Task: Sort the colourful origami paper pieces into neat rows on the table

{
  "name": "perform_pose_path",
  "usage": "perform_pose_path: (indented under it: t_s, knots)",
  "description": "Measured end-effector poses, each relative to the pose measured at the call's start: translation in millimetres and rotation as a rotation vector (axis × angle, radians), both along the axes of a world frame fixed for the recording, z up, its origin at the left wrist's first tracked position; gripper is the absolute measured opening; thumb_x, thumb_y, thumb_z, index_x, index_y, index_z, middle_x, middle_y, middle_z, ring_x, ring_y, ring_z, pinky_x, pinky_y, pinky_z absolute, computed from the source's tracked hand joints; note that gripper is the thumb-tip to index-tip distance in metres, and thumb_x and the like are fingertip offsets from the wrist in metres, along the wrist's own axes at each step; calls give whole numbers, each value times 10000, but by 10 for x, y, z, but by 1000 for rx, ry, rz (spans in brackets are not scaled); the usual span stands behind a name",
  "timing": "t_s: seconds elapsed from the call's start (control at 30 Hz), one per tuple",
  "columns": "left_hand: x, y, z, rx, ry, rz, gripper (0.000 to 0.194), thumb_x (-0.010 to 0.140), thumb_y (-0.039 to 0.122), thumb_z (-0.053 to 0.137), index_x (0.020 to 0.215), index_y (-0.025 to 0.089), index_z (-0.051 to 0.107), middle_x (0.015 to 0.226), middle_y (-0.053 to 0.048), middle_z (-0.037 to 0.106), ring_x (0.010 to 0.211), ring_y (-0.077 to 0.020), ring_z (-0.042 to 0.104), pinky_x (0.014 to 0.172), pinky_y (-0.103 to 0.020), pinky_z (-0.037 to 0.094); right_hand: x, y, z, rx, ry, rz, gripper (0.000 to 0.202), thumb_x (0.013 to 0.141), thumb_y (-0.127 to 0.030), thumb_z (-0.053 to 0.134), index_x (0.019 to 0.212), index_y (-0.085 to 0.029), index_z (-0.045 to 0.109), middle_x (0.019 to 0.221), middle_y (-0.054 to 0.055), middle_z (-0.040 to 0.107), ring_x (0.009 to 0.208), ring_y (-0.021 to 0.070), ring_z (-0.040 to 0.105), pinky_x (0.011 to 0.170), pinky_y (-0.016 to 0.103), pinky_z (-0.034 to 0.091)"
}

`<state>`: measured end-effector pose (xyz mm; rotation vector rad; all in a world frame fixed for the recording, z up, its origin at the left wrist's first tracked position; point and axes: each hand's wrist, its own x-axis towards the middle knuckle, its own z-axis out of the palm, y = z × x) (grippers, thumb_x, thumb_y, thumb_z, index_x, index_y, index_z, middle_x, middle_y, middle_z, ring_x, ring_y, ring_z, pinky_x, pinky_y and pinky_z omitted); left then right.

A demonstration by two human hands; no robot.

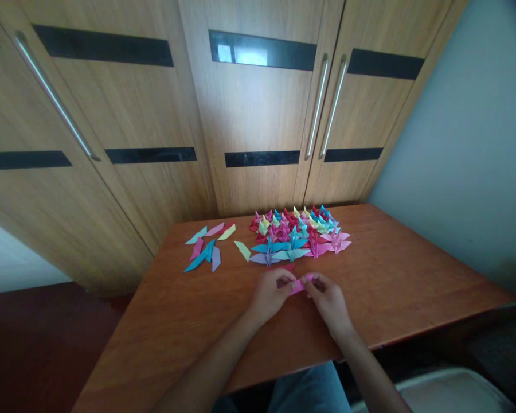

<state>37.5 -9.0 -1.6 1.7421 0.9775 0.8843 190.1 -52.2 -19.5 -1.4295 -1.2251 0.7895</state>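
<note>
A small folded pink paper [300, 285] is held between both hands above the wooden table [189, 321]. My left hand [273, 292] pinches its left end, and my right hand [327, 295] pinches the right end. Just beyond my fingers a red paper piece [289, 267] shows in part. Behind it several folded paper cranes in pink, red, blue, yellow and purple stand in close rows, among them a light pink crane [336, 241] at the right and a purple crane [268, 257] at the front left.
Several flat folded strips lie at the table's back left, including a purple strip [215, 258] and a blue strip [196, 261]. A pale yellow strip [242, 250] lies beside the cranes. Wooden cupboard doors [258, 115] rise behind the table. A chair [451, 393] is at lower right.
</note>
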Motion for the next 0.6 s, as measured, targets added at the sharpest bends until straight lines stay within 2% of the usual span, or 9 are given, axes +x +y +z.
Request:
perform_pose_path:
  t_s: [0.1,0.17,0.3,0.37,0.43,0.53,0.6]
  knots:
    - [-57,9,-10,98,96,27,157,778,171,524,866,172,655,853,-47,695,781,-169,631,710,-272,481,167,84,-39,2,-67,-56,386,781,-531,544,826,-160,645,723,54,671,641,182,604,596,254,447]
    - [-131,6,-19,152,169,60,171,801,193,506,888,179,653,874,-53,694,778,-170,629,699,-270,478,300,154,-35,-1,-187,-124,363,790,-512,535,848,-171,645,752,60,684,678,196,629,613,258,448]
    - [-283,-20,-40,203,263,108,185,807,186,483,875,188,655,846,-45,689,725,-161,618,674,-266,468,477,265,22,-136,-584,-254,304,813,-475,517,888,-208,639,750,58,681,691,212,641,587,266,417]
    - [-348,-32,-43,221,279,109,198,795,159,472,863,194,654,839,-35,687,717,-155,615,676,-262,462,492,288,44,-234,-770,-300,280,829,-460,503,898,-219,629,750,59,667,668,208,629,561,266,397]
    - [-403,-38,-41,225,285,103,212,783,139,465,856,199,655,838,-27,688,719,-152,617,684,-259,459,474,286,42,-259,-896,-342,277,847,-436,486,953,-213,612,824,73,654,676,201,614,558,271,397]
    - [-454,-41,-29,195,280,111,210,770,134,472,836,204,659,835,-21,696,733,-154,626,698,-257,461,423,234,-3,-125,-995,-370,291,875,-358,452,1071,-184,577,980,110,607,805,220,593,636,306,440]
    - [-462,-48,-18,175,261,113,206,767,136,478,833,208,659,835,-16,699,736,-154,628,697,-253,461,382,168,-48,17,-1033,-308,292,887,-281,423,1117,-173,567,1042,125,577,920,238,557,751,343,454]
